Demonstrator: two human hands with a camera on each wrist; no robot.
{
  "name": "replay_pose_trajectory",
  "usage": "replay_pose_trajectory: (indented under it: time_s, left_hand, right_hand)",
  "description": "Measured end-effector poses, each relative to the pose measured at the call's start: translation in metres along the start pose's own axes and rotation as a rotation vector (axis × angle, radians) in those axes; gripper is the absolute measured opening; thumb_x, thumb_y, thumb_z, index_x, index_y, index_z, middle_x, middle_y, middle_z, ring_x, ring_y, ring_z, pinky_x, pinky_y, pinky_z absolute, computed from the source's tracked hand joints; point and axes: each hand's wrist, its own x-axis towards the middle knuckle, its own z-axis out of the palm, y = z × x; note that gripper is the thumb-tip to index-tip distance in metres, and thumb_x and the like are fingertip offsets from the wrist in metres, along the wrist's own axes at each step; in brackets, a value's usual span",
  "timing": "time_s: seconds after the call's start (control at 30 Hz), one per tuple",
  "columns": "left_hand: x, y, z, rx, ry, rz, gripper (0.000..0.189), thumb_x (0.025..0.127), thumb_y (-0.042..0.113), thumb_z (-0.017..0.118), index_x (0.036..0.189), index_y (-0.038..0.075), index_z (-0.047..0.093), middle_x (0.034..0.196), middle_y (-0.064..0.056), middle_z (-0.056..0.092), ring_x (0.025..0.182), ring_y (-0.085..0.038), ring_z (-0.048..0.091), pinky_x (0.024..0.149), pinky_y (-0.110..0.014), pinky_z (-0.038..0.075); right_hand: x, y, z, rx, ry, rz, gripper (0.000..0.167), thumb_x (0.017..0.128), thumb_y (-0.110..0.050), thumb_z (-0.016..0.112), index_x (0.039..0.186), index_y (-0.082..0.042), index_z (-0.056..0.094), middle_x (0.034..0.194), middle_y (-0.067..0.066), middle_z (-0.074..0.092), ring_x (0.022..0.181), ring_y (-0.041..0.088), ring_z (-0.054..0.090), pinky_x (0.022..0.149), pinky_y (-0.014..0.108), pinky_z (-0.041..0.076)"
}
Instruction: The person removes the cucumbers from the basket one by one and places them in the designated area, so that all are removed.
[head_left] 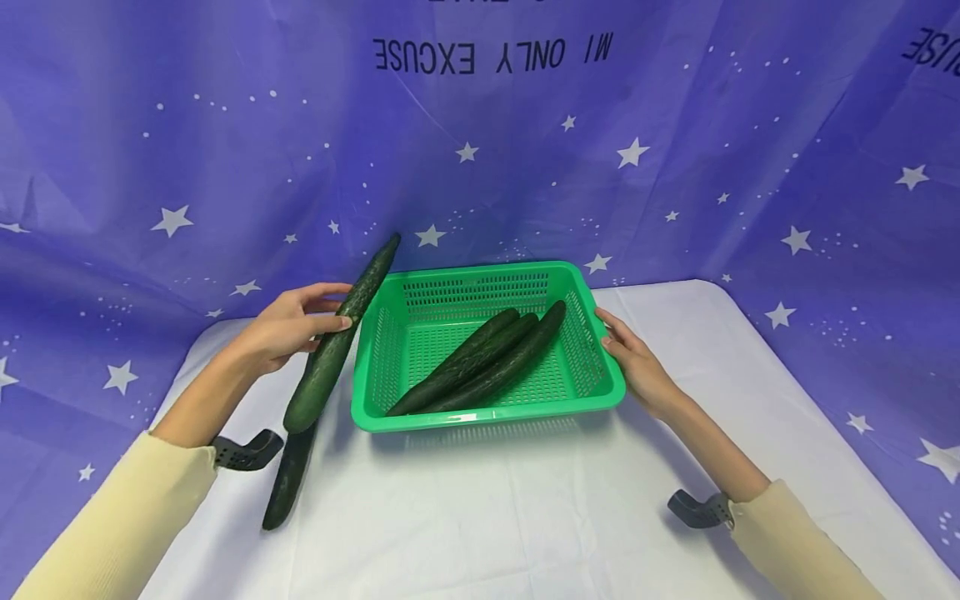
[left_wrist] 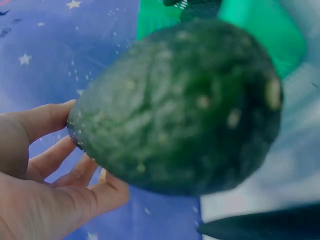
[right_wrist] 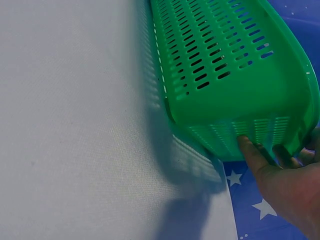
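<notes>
My left hand is pinching a cucumber between thumb and fingers; my right hand is gripping the green basket by its rim. Three cucumbers are already lying inside, between my hands; one loose cucumber is lying below my left fingers, outside.

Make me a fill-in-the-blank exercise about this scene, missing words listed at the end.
1. One cucumber is held by the person's ____ hand.
2. The right hand grips the end of a ____ basket.
3. Inside the basket lie ____ cucumbers.
4. The curtain behind the table is printed with five-pointed white ____.

Missing words: left; green; three; stars.
</notes>
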Motion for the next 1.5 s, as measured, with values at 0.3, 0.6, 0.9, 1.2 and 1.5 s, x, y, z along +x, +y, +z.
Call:
replay_pose_trajectory:
  time_s: [0.3, 0.6, 0.9, 1.2, 1.5]
  left_hand:
    - [-0.033, -0.059, -0.014, -0.002, 0.067, -0.021, 0.070, 0.099, 0.017, 0.065, 0.157, 0.003, 0.027, 0.149, -0.030, 0.033, 0.099, -0.011, 0.059, 0.079, -0.037, 0.051]
    - [-0.052, -0.116, -0.025, -0.032, 0.085, -0.089, 0.072, 0.101, 0.021, 0.061, 0.156, -0.003, 0.020, 0.148, -0.035, 0.028, 0.092, -0.001, 0.058, 0.071, -0.033, 0.053]
    - [-0.059, -0.147, -0.020, -0.084, 0.131, -0.129, 0.072, 0.100, 0.016, 0.062, 0.153, -0.006, 0.020, 0.142, -0.033, 0.032, 0.080, -0.005, 0.061, 0.059, -0.028, 0.052]
    - [-0.056, -0.158, -0.017, -0.086, 0.125, -0.149, 0.070, 0.099, 0.015, 0.063, 0.152, -0.006, 0.022, 0.134, -0.028, 0.042, 0.066, -0.007, 0.057, 0.056, -0.028, 0.051]
    - [-0.051, -0.160, -0.016, -0.029, 0.118, -0.186, 0.074, 0.099, 0.019, 0.065, 0.152, -0.006, 0.021, 0.137, -0.032, 0.036, 0.066, -0.007, 0.049, 0.058, -0.028, 0.050]
  right_hand:
    - [-0.001, 0.000, -0.001, 0.003, -0.001, 0.007, 0.057, 0.111, -0.024, 0.034, 0.162, -0.014, 0.009, 0.159, 0.020, 0.020, 0.120, 0.023, 0.050, 0.091, 0.027, 0.051]
    - [-0.001, 0.005, 0.000, 0.015, -0.001, -0.003, 0.058, 0.111, -0.023, 0.035, 0.162, -0.014, 0.009, 0.159, 0.020, 0.022, 0.117, 0.020, 0.052, 0.090, 0.027, 0.051]
    - [-0.001, 0.005, 0.000, 0.005, -0.003, -0.014, 0.057, 0.111, -0.023, 0.034, 0.162, -0.015, 0.009, 0.159, 0.019, 0.022, 0.121, 0.020, 0.050, 0.092, 0.026, 0.050]
    - [-0.001, 0.004, -0.001, 0.000, -0.006, -0.019, 0.057, 0.111, -0.023, 0.035, 0.162, -0.015, 0.010, 0.159, 0.019, 0.022, 0.121, 0.022, 0.051, 0.092, 0.027, 0.051]
    - [-0.001, 0.002, -0.002, -0.004, -0.015, -0.023, 0.057, 0.111, -0.024, 0.035, 0.162, -0.015, 0.010, 0.158, 0.020, 0.023, 0.119, 0.025, 0.051, 0.089, 0.028, 0.052]
